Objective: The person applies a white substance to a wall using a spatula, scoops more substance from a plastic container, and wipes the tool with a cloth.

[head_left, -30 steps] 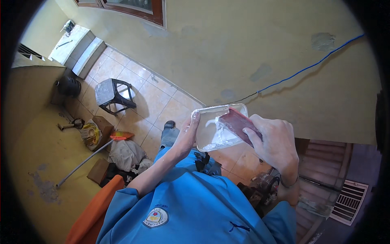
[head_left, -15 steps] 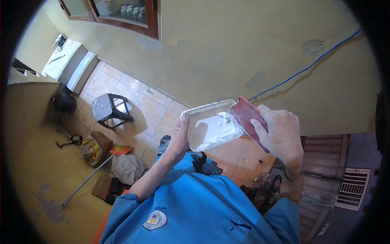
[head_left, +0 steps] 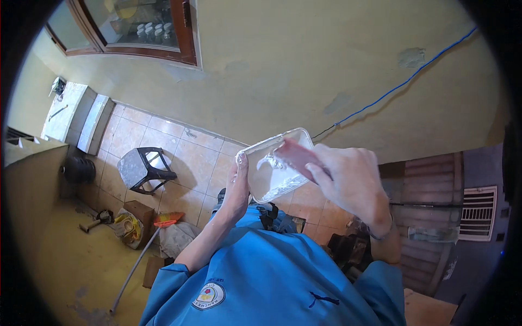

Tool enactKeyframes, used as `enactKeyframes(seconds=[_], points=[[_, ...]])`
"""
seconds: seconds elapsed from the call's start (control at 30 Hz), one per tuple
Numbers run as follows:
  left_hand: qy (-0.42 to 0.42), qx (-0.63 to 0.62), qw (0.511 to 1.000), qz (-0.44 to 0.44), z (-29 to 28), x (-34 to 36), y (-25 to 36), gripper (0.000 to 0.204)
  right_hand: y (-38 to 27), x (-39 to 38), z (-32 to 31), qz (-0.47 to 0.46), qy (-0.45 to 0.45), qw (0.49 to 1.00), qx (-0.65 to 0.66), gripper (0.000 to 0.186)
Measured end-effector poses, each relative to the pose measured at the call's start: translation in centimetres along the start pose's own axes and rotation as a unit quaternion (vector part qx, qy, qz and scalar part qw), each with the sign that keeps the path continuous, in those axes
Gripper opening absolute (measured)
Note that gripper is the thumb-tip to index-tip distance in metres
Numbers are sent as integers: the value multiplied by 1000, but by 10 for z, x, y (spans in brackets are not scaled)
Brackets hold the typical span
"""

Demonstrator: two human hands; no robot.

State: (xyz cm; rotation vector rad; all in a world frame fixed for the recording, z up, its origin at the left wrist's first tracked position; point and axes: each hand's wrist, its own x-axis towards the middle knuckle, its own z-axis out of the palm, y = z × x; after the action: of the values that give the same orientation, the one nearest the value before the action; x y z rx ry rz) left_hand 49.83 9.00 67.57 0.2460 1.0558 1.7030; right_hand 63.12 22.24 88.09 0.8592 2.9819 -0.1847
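My left hand (head_left: 237, 185) grips the near-left side of a white plastic tub (head_left: 302, 136), which is tilted and smeared along its rim. White paste (head_left: 278, 176) lies inside it. My right hand (head_left: 348, 176) is closed round a flat reddish scraper (head_left: 300, 156). The scraper's blade reaches over the right part of the tub, down toward the paste; whether its edge touches the paste is hard to tell. White residue marks the fingers of my left hand.
A yellowish wall (head_left: 272, 70) with patched spots and a blue cable (head_left: 402, 84) rises ahead. On the tiled floor (head_left: 198, 157) stands a dark plastic stool (head_left: 147, 169). To the left are a cardboard box (head_left: 142, 214) and an orange broom (head_left: 167, 219). A wood-framed window (head_left: 187, 32) is above.
My right hand has moved left, bringing the scraper from the tub's right rim to over its inside. The paste inside has shifted in shape. The view has turned slightly.
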Motion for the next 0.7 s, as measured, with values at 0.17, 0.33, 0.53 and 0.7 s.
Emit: enactKeyframes(seconds=[0.17, 0.33, 0.53, 0.7], points=[[-16, -5, 1000, -13, -19, 4, 8, 63, -9, 8, 1, 39, 8, 999, -8, 16], [-19, -4, 1000, -16, -31, 5, 17, 64, -27, 16, 11, 16, -1, 1000, -17, 16], [-30, 6, 999, -14, -46, 9, 19, 62, -44, 23, 21, 26, 15, 999, -18, 17], [-23, 17, 999, -17, -46, 9, 25, 69, -48, 29, 18, 54, 37, 997, -31, 17]])
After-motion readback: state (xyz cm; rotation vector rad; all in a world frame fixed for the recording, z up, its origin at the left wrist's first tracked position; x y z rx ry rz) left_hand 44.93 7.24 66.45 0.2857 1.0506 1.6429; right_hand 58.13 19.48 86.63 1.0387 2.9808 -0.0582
